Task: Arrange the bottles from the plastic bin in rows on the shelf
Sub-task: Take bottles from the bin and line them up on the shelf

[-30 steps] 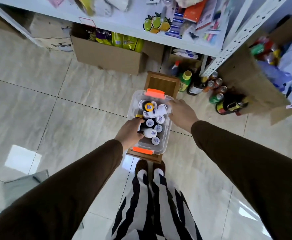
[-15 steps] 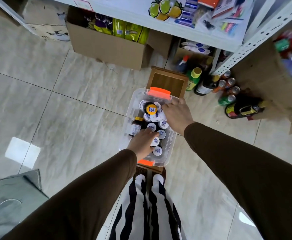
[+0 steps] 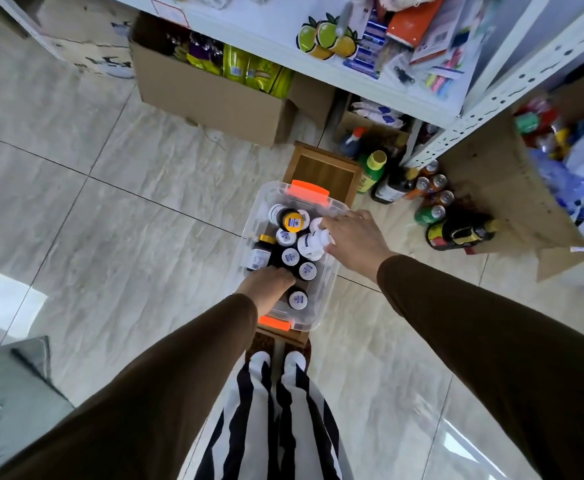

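Reaching into the plastic bin [image 3: 328,285], both hands are seen — left hand [image 3: 269,284] curled over bottles [image 3: 290,256], grip unclear; right hand [image 3: 354,239] gripping a white bottle [image 3: 313,244].

Both brown-sleeved arms reach forward and down, the left hand [image 3: 269,282] lower, knuckles up with fingers curled under, the right hand [image 3: 354,239] farther ahead, palm down, its fingers bent toward the left.

The clear plastic bin with orange latches [image 3: 321,299] is open on top, but capped bottles [image 3: 290,257] stand packed cap to cap — little gap between them. Bare tiled floor [image 3: 127,220] lies open to the left; cans and dark bottles [image 3: 436,206] crowd the right, brown cardboard box [image 3: 210,98] beyond.
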